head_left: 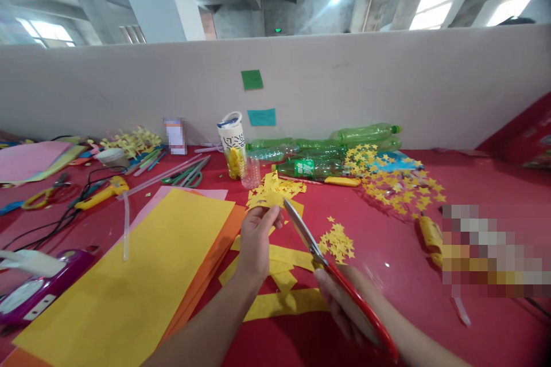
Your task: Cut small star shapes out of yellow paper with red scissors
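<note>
My left hand point(256, 239) pinches a small piece of yellow paper point(267, 200) and holds it up above the red table point(387, 275). My right hand point(344, 301) grips red-handled scissors point(331, 266), whose blades point up and left at the edge of that paper. Yellow paper strips point(282, 284) lie under both hands. A small heap of cut yellow stars point(337, 242) lies just right of the blades. More cut stars point(275, 186) are piled beyond the held paper.
Large yellow, orange and pink sheets point(142, 264) lie at the left. Green plastic bottles point(327, 152), scattered yellow stars point(400, 183), a paper cup point(231, 137), green scissors point(187, 175), yellow cutters point(101, 192), cables and a purple device point(38, 287) crowd the table. A grey partition point(344, 80) stands behind.
</note>
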The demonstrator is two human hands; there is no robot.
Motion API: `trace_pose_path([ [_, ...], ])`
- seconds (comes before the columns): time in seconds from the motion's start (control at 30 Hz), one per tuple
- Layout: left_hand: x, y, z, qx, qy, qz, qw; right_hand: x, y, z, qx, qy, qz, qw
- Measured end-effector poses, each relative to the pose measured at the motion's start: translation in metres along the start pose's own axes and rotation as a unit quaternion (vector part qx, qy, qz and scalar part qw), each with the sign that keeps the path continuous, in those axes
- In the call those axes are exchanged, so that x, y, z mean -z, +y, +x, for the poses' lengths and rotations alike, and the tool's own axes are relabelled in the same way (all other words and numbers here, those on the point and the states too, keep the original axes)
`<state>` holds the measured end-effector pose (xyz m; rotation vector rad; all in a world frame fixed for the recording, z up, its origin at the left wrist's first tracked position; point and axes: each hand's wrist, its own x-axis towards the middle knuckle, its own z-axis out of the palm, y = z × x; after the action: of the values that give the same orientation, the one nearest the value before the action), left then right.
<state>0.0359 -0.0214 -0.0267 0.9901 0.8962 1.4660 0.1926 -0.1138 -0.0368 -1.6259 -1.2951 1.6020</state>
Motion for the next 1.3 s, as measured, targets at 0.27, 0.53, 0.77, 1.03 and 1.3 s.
trace_pose_path([
  [0.27, 0.002, 0.004, 0.001, -0.027, -0.005, 0.03, 0.999, 0.001, -0.008, -0.006, 0.005, -0.02, -0.024, 0.999],
  [0.53, 0.003, 0.005, 0.002, -0.042, -0.012, 0.058, 0.997, 0.009, -0.011, -0.011, 0.033, -0.048, -0.043, 0.997],
  [0.77, 0.005, 0.006, 0.003, -0.045, -0.046, 0.077, 0.995, 0.015, -0.018, -0.014, 0.047, -0.059, -0.084, 0.994],
  [1.03, 0.011, 0.011, 0.009, -0.039, -0.084, 0.074, 0.993, 0.017, -0.02, -0.015, 0.057, -0.058, -0.091, 0.992],
  [1.3, 0.012, 0.012, 0.012, -0.039, -0.094, 0.059, 0.993, 0.016, -0.02, -0.016, 0.06, -0.042, -0.084, 0.994],
])
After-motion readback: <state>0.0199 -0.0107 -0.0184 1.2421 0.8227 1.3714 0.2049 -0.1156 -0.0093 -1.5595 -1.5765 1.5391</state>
